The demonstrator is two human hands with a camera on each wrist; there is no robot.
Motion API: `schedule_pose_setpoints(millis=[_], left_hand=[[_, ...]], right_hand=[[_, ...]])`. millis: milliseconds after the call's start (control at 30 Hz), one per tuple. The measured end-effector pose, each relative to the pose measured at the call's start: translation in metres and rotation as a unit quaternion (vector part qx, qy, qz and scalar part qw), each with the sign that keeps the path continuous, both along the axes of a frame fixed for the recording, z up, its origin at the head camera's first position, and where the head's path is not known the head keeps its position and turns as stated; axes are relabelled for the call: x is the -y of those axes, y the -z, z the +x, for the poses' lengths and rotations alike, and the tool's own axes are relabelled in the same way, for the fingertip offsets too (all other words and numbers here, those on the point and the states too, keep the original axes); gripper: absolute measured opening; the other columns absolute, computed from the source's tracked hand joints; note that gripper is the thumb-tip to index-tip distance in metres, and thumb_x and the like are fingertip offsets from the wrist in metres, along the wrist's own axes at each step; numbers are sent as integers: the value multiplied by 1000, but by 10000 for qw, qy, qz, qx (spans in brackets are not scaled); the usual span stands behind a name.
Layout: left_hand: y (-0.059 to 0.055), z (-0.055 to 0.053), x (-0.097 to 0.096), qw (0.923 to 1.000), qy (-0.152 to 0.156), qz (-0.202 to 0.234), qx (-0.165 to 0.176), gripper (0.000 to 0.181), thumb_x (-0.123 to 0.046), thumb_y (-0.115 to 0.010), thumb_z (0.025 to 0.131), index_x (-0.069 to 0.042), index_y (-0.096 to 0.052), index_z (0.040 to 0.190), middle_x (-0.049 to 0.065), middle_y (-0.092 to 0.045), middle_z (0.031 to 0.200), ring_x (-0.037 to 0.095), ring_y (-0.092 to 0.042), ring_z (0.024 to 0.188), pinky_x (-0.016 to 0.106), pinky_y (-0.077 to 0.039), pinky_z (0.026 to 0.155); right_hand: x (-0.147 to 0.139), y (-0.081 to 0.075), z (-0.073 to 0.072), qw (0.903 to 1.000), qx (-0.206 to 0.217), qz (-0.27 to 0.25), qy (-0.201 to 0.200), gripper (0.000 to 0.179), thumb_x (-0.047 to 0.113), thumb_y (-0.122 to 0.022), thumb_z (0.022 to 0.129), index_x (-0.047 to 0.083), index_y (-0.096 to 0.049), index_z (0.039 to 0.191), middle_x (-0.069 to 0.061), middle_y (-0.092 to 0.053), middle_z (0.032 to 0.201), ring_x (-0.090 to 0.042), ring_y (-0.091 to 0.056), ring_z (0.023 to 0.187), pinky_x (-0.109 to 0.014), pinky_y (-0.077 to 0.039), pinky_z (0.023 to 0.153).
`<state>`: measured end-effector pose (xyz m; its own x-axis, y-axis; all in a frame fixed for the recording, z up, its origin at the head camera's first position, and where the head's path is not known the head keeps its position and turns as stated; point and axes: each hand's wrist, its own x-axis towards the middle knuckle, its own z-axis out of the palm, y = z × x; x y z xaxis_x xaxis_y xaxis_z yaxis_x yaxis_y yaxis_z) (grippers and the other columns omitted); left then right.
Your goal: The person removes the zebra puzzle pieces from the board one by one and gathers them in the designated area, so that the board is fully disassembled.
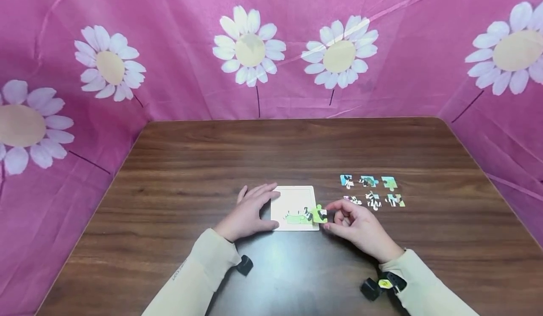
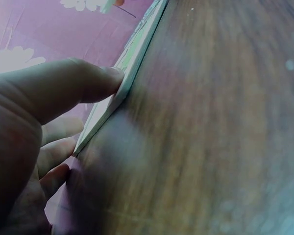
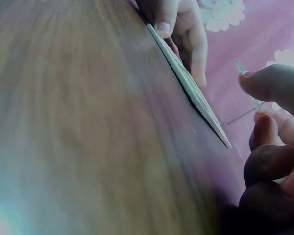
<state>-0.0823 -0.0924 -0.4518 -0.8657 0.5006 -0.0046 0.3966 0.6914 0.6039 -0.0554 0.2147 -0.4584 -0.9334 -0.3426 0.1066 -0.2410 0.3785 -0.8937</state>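
A white puzzle board (image 1: pixel 292 198) lies on the table, with a few green and panda-patterned pieces fitted along its near side. My left hand (image 1: pixel 250 212) rests at the board's left edge, its thumb pressing the near-left corner and its straight fingers at the far-left one. In the left wrist view, that thumb (image 2: pixel 100 81) lies on the board's rim. My right hand (image 1: pixel 358 226) pinches a green puzzle piece (image 1: pixel 319 214) with a black-and-white patch between thumb and fingers. This piece overlaps the board's right edge in the head view; the right wrist view shows it edge-on, raised above the board.
Several loose puzzle pieces (image 1: pixel 368 181) lie in two rows right of the board, beyond my right hand. The brown wooden table (image 1: pixel 212 155) ends at a pink flowered cloth (image 1: pixel 182 37) behind and at the sides.
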Motion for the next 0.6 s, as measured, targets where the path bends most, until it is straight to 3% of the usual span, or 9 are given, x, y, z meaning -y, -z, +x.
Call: schedule_pose_setpoints(millis=[200, 500, 600], left_hand=[[-2, -1, -2, 10000, -8, 12, -7, 70, -31, -80, 80, -12, -55, 142, 3, -38, 160, 23, -30, 149, 60, 0, 119], [0, 2, 0, 10000, -35, 26, 23, 71, -31, -81, 79, -11, -55, 142, 2, -38, 160, 25, -30, 148, 60, 0, 118], [2, 1, -1, 10000, -19, 88, -19, 71, -31, -81, 80, -11, -55, 142, 2, -38, 160, 25, -31, 148, 60, 0, 118]], right_hand=[[-16, -2, 1, 9977, -172, 634, 143, 30, 17, -85, 80, 15, -68, 104, 8, -53, 66, -5, -46, 52, -24, -41, 51], [-30, -2, 7, 9965, -89, 808, 201, 29, 17, -84, 81, 13, -68, 104, 8, -52, 66, -5, -47, 54, -24, -42, 54], [-35, -1, 8, 9940, -278, 1007, 322, 28, 16, -84, 80, 15, -68, 103, 10, -51, 66, -5, -47, 55, -23, -42, 55]])
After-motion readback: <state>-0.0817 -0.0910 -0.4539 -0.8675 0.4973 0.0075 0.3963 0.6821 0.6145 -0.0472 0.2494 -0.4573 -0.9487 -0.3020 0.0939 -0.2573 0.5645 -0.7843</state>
